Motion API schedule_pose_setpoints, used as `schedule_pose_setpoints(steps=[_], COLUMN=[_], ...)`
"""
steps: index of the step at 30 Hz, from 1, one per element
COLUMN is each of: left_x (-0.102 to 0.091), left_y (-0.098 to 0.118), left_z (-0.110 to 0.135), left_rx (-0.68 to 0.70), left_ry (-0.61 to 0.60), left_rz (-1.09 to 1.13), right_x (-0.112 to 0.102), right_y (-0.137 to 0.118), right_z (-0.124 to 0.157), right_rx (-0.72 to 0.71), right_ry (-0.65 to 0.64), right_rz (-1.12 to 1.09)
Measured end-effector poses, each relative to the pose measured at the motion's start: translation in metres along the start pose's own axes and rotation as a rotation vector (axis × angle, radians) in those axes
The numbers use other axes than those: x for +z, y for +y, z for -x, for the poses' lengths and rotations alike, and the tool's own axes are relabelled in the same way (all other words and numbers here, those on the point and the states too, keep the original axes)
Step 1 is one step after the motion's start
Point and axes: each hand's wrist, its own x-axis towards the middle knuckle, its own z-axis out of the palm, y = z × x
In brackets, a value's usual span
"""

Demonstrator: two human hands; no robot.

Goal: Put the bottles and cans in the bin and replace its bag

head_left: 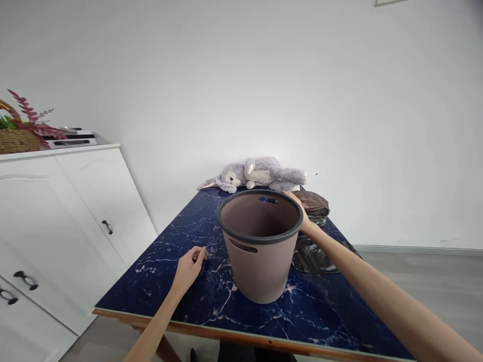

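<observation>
A brownish-pink trash bin with a dark grey rim and slot handles stands upright on the blue marbled table. Its open top shows no liner inside. My right hand rests against the bin's far right side at the rim, with part of its fingers hidden behind it. To the left of the bin, my left hand lies low over the table, fingers curled in and apart from the bin; I see nothing in them. Dark, thin plastic bags lie behind my right forearm, crumpled and partly hidden.
A grey plush rabbit lies on its side at the table's far end, by the wall. On the left are white cabinets with dark handles. A wicker basket with artificial plants stands on top.
</observation>
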Motion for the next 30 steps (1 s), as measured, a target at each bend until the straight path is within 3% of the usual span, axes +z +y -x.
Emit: schedule_pose_setpoints(steps=[4,8,12,15,20,30], left_x=[0.001,0.001,0.0,0.0,0.001,-0.003], left_y=[-0.001,0.0,0.001,0.001,0.004,0.014], left_z=[0.0,0.0,-0.002,-0.003,-0.004,0.006], left_rx=[-0.005,-0.007,-0.013,-0.014,-0.012,0.01], left_ry=[-0.012,-0.029,-0.035,-0.038,-0.035,-0.034], left_rz=[0.009,0.01,0.0,-0.011,-0.032,-0.073], right_x=[-0.039,-0.066,-0.068,-0.063,-0.061,-0.085], right_y=[0.004,0.013,0.017,0.016,0.012,-0.011], right_z=[0.036,0.103,0.172,0.206,0.225,0.23], right_rx=[0.064,0.126,0.134,0.139,0.142,0.233], right_ry=[0.049,-0.016,-0.143,-0.199,-0.166,-0.157], right_rz=[-0.005,-0.016,-0.01,0.056,0.082,0.033])
